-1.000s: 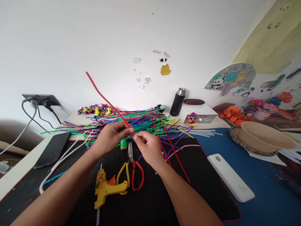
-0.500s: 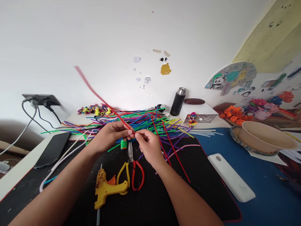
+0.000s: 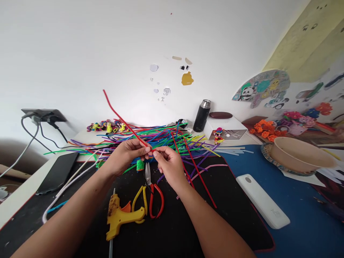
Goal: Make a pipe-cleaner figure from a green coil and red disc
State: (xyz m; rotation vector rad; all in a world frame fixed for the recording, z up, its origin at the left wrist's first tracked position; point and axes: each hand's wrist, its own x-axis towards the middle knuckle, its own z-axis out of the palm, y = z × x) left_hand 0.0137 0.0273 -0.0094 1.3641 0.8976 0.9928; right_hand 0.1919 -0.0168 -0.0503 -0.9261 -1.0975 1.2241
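A red pipe cleaner (image 3: 124, 123) is pinched between my two hands, its long free end rising to the upper left against the wall. My left hand (image 3: 131, 154) grips it between thumb and fingers. Close beside it, my right hand (image 3: 170, 165) is closed on the lower end of the same pipe cleaner. Below the hands lie scissors (image 3: 152, 193) with one red and one yellow handle, blades pointing away from me. A small green fuzzy piece (image 3: 140, 165) sits just under my left hand. Behind both hands spreads a heap of colourful pipe cleaners (image 3: 158, 137).
A yellow glue gun (image 3: 118, 216) rests on the black mat (image 3: 172, 238). At the left is a black phone (image 3: 57, 173); at the right, a white power bank (image 3: 262, 200) and a beige bowl (image 3: 301, 152). A black thermos (image 3: 202, 116) stands at the back beside a white box (image 3: 228, 129).
The free end of the red pipe cleaner has swung down and to the right. Both hands keep their pinch in nearly the same place; the whole view has shifted slightly.
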